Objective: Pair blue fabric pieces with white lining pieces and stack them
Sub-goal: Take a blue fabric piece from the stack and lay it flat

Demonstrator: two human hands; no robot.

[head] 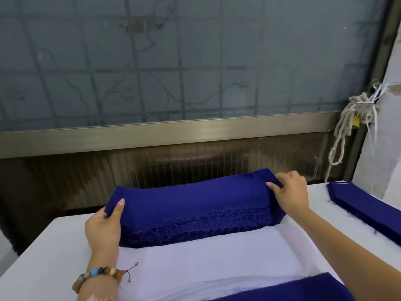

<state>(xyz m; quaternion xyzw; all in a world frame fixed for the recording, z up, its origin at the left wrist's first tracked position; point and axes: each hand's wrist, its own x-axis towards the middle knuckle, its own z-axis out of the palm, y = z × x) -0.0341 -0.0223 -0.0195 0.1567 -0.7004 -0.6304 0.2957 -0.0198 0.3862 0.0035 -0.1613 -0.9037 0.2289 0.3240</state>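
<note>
A thick stack of blue fabric pieces (195, 211) with frayed edges lies across the far middle of the white table. My left hand (104, 227) pinches the left end of the top blue piece, thumb on top. At the right end, my right hand (290, 190) pinches the same top piece. White lining pieces (206, 259) lie flat in front of the stack. Another blue piece (293, 290) lies at the near edge, partly out of view.
A second, flatter stack of blue pieces (366, 207) sits at the right side of the table (39, 263). A frosted window with a metal frame (173, 131) stands right behind the table. A knotted rope (345, 127) hangs at the right.
</note>
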